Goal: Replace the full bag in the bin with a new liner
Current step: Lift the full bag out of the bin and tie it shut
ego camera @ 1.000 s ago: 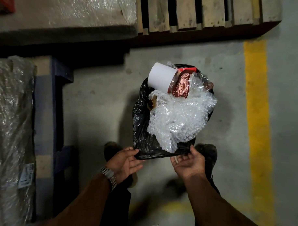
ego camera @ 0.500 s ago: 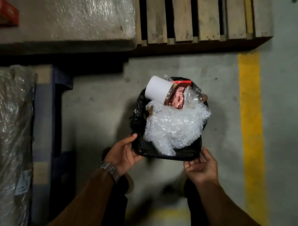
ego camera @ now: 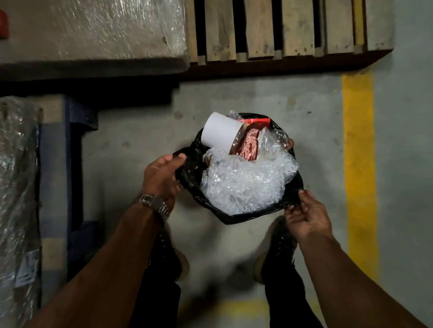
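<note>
**Both hands on the rim of the full black bag**

From my feed I look straight down at the black bag [ego camera: 189, 172], which sits on the grey concrete floor [ego camera: 237, 98] in the middle of the view, just ahead of my two dark shoes [ego camera: 278, 249]. The bin itself I cannot make out under the plastic.

My left hand [ego camera: 161, 178] grips the bag's left edge: the fingers are curled over a bunched fold of black film, thumb on the near side. A metal watch [ego camera: 154, 203] sits on that wrist. My right hand [ego camera: 307, 217] pinches the rim at the near right, fingertips closed on a small tuck of the plastic.

The bag is heaped past its mouth. A crumpled mass of clear bubble wrap [ego camera: 246, 184] fills most of the opening. At the far side a white paper cup [ego camera: 221, 133] lies tilted on its side, touching a reddish-brown wrapper with pale print [ego camera: 250, 146], and a thin red strip [ego camera: 255, 120] shows at the far rim (what it belongs to I cannot tell).

A yellow painted line [ego camera: 357, 168] runs along the floor to the right, well apart from the bag. A wooden pallet [ego camera: 289, 26] lies across the top, with a film-wrapped load [ego camera: 92, 24] beside it on the left. Another wrapped bundle [ego camera: 10, 205] stands at the left edge against a blue pallet [ego camera: 75, 159]
</note>
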